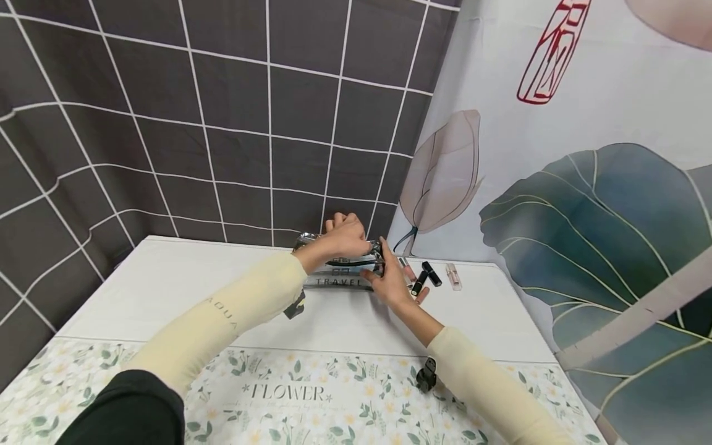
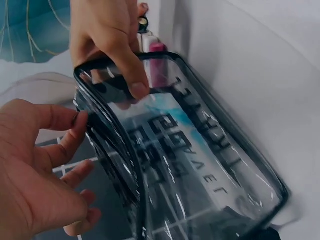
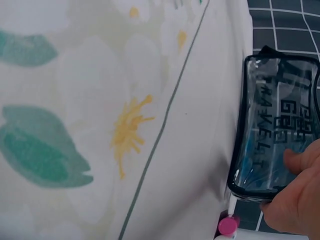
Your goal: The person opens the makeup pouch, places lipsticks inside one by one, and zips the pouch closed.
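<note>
Clear plastic edged in black is sitting at the centre of what I am watching from afar: the pouch (image 1: 338,282) is resting near the back of the white table (image 1: 345,324), close to the dark curtain (image 1: 233,154), its TRAVEL lettering facing the person. With the left hand (image 1: 346,236), thumb and forefinger are pinching the pouch's black edge, and the other fingers are curving loosely, clear of the plastic (the left wrist camera is giving me the better look at that). The right hand (image 1: 389,281) is gripping the pouch's right end, thumb pressing on the front face. A bluish patch is showing through the plastic, and I am not managing to tell whether it is lying inside.

Just right of the right hand I am seeing small tubes lying loose on the table: two black tubes (image 1: 419,283), some pinkish ones and, farthest right, a clear tube (image 1: 453,276). From the right wrist I am picking out a pink cap (image 3: 228,226) near the pouch's end. Nearer the person, a flowered cloth (image 1: 311,426) is showing the word FLOWER, and cream sleeves (image 1: 245,290) are covering both forearms.
</note>
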`<move>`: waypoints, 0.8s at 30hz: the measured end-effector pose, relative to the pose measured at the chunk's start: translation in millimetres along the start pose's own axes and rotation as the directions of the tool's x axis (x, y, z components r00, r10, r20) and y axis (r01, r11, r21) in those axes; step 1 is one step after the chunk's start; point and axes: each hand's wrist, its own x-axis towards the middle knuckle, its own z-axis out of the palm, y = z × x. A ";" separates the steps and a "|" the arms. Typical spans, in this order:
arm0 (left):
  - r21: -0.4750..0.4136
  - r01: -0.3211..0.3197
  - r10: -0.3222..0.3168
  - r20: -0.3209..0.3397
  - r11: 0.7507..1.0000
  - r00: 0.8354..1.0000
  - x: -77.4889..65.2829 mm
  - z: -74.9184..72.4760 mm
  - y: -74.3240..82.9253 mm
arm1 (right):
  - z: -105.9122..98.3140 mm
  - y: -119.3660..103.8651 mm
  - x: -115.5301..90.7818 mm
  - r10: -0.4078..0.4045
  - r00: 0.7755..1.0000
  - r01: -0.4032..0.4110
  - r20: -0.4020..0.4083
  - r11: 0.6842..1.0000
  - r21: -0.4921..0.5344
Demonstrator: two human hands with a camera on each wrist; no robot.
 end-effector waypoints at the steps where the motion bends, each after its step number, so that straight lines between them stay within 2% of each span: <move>1: 0.000 0.000 0.000 -0.003 1.000 1.000 0.8 -0.3 3.7 | -0.5 2.2 1.7 -0.009 1.000 0.009 0.002 1.000 -0.001; 9: -0.007 -0.035 0.035 0.006 0.999 0.999 9.6 7.2 25.5 | 6.7 14.5 3.8 -0.070 0.998 0.070 0.000 0.997 0.023; 15: 0.038 0.006 -0.007 0.012 0.999 1.000 19.6 15.1 29.1 | 6.0 15.6 1.0 -0.051 0.999 0.051 -0.005 0.997 0.064; 19: 0.093 -0.009 0.007 0.018 0.996 1.000 19.1 13.9 33.3 | 0.9 2.6 -6.9 -0.050 0.999 0.050 -0.014 0.997 0.060; 24: 0.175 -0.085 0.088 -0.009 0.981 0.996 11.3 8.1 42.2 | -18.2 -44.2 -32.0 -0.016 1.000 0.016 -0.004 0.989 0.149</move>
